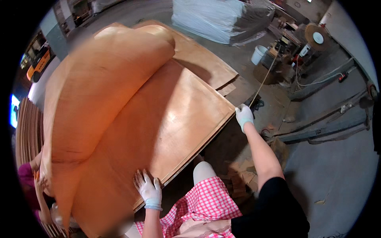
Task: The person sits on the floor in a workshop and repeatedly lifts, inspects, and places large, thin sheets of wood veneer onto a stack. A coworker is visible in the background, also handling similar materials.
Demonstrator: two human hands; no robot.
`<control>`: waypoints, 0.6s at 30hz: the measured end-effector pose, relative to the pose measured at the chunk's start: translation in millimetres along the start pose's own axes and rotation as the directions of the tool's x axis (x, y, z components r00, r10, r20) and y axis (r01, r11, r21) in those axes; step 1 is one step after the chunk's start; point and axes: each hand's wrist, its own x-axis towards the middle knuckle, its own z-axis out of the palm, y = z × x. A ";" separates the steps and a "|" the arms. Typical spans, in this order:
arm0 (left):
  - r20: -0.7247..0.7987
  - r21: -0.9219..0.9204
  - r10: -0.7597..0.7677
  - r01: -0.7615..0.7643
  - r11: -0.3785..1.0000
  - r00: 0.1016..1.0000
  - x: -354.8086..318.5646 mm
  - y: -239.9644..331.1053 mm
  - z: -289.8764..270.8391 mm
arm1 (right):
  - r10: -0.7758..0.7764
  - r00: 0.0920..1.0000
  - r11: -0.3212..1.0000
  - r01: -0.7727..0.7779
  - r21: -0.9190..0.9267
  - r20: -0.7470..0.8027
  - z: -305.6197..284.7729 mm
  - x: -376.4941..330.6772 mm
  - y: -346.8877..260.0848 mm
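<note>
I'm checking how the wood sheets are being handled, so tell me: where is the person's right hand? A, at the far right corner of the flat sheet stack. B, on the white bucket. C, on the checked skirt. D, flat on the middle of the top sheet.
A: the gloved right hand sits at the far right corner of the flat sheet stack, while the left hand rests on its near edge.

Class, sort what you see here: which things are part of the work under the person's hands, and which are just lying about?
In the work: left hand flat on the stack of flat brown veneer sheets; right hand at its corner, by a thin taut cord; curling orange-brown veneer sheet.
Lying about: white plastic bucket; wrapped white pallet stack; wood offcuts.
</note>
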 end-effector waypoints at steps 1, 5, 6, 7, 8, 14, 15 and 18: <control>-0.088 -0.112 -0.026 0.016 0.994 0.996 -2.7 4.3 -7.6 | -0.088 0.996 0.987 0.090 0.136 -0.022 0.1 -22.3 -10.3; -0.115 -0.524 0.045 -0.099 0.846 0.992 -24.0 46.7 -38.7 | -0.440 0.874 0.859 0.343 0.379 0.206 9.1 -165.4 -84.8; -0.197 -0.529 0.130 -0.217 0.820 0.972 -23.8 59.5 -54.6 | -0.509 0.811 0.815 0.346 0.465 0.289 4.4 -203.9 -101.9; -0.229 -0.574 0.152 -0.259 0.777 0.961 -25.8 66.3 -63.9 | -0.548 0.753 0.736 0.228 0.637 0.364 1.1 -240.1 -116.3; -0.268 -0.616 0.175 -0.308 0.725 0.947 -30.7 68.1 -71.9 | -0.589 0.683 0.646 0.076 0.759 0.433 -6.0 -272.9 -131.5; -0.178 -0.955 -0.150 -0.133 0.266 0.973 -86.8 21.7 -75.3 | -0.682 0.448 0.568 -0.175 0.804 0.579 -2.6 -376.1 -186.8; -0.137 -0.975 -0.222 -0.092 0.201 0.965 -94.1 8.0 -73.4 | -0.706 0.465 0.514 -0.183 0.838 0.535 1.7 -387.9 -198.6; -0.001 -0.999 -0.529 0.025 0.042 0.848 -114.6 -51.6 -86.4 | -0.674 0.378 0.709 0.088 0.700 0.635 9.6 -381.7 -216.9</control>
